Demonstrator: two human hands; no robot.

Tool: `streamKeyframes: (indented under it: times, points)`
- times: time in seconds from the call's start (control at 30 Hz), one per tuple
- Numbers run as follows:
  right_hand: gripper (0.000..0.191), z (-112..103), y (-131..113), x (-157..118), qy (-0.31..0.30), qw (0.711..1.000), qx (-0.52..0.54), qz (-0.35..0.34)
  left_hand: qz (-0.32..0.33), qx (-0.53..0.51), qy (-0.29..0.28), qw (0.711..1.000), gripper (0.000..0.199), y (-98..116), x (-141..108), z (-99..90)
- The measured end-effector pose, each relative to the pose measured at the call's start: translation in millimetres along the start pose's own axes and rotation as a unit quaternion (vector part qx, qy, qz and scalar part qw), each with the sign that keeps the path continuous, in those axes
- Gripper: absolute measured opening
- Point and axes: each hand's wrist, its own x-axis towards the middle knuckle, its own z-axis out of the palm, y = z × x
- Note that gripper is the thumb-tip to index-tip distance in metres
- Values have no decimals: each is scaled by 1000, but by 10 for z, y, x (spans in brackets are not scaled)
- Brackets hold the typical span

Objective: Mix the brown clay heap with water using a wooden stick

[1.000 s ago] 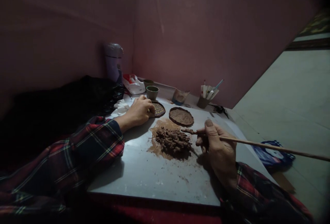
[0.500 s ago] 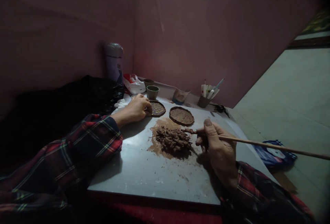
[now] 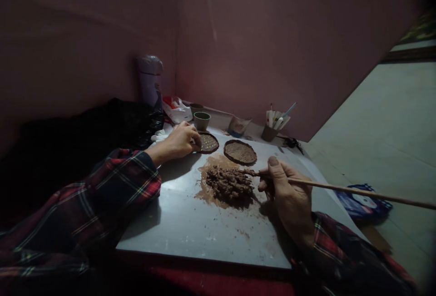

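My right hand (image 3: 288, 191) grips a long thin wooden stick (image 3: 357, 192); its mud-coated tip touches the upper right of a lumpy brown clay mound (image 3: 229, 187). Wet brown smears surround the mound on the white board (image 3: 190, 237). My left hand (image 3: 179, 141) has its fingers bent together at the left rim of a round brown disc with small yellowish dots (image 3: 209, 142). Whether the fingertips pinch the rim is hidden. A second round brown disc with a raised edge (image 3: 240, 152) lies just behind the mound.
Along the back stand a green-rimmed cup (image 3: 202, 122), a clear container (image 3: 238, 126) and a pot of pens (image 3: 270, 133). A purple bottle (image 3: 151, 82), a plastic bag (image 3: 177, 111) and black plastic (image 3: 88, 137) are at the left. A blue bag (image 3: 363, 205) lies at the right.
Both hands hold nearly the same positions. The stick and my right hand have shifted very slightly left.
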Motion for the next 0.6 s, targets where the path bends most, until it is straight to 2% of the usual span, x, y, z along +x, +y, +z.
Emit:
streamKeyframes:
  times: [0.27, 0.6]
  points:
    - [39, -9, -5, -6, -7, 1000, -15, -15, 26, -14, 5, 1000, 6, 9, -1, 72]
    - [37, -24, 6, -13, -15, 1000, -2, -7, 13, -3, 11, 1000, 6, 104, -26, 90]
